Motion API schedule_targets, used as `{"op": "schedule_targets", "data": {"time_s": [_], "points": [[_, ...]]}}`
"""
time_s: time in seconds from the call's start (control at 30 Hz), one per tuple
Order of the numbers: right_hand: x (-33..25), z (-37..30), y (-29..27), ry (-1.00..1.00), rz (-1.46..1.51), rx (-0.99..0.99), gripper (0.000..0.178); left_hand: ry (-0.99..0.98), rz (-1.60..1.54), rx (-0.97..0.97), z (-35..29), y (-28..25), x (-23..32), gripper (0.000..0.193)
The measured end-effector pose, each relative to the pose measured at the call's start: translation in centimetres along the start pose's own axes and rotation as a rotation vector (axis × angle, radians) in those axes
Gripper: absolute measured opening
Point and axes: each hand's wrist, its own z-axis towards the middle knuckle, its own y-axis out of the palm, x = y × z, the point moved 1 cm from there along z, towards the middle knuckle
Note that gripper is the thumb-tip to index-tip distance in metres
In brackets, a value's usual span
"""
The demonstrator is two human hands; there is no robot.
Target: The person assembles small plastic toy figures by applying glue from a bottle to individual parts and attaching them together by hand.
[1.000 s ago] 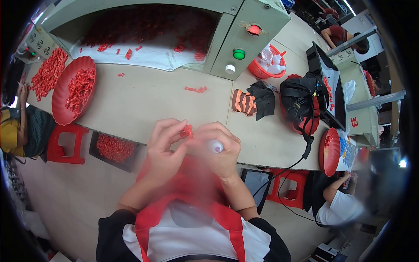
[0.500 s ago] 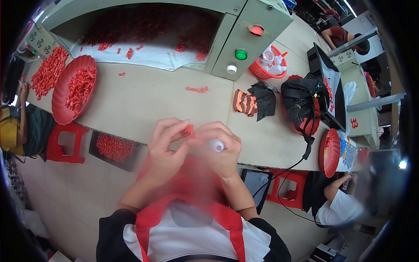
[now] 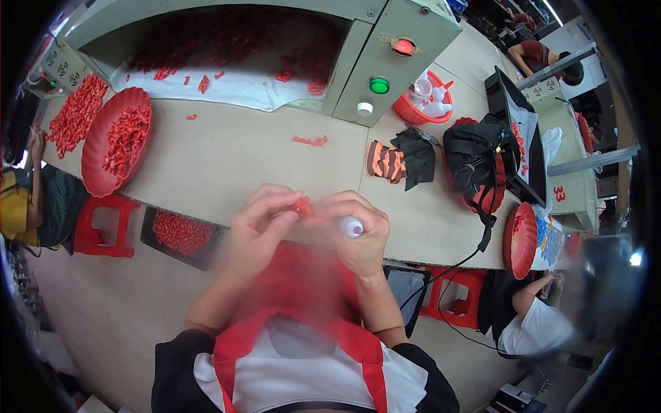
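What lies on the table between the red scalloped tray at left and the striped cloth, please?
Two loose red pieces: a small one nearer the tray, a longer one nearer the striped cloth. The head view shows this.

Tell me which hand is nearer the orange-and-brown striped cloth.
Right. The right hand is below the striped cloth in the picture and slightly left of it; the left hand is farther away, well to the cloth's lower left.
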Motion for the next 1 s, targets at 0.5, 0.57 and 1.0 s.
{"op": "schedule_targets", "data": {"time_s": [0.5, 0.57, 1.0], "points": [[-0.3, 0.4, -0.6, 0.035, 0.024, -0.077, 0.017, -0.233, -0.36, -0.104, 0.8, -1.4, -0.9, 0.017], [-0.2, 0.5, -0.6, 0.03, 0.019, -0.081, 0.017, -0.233, -0.345, -0.087, 0.7, -1.4, -0.9, 0.016], [0.5, 0.6, -0.7, 0.131, -0.171, 0.047, 0.018, -0.613, -0.879, -0.003, 0.2, -1.5, -4.0, 0.027]]}}
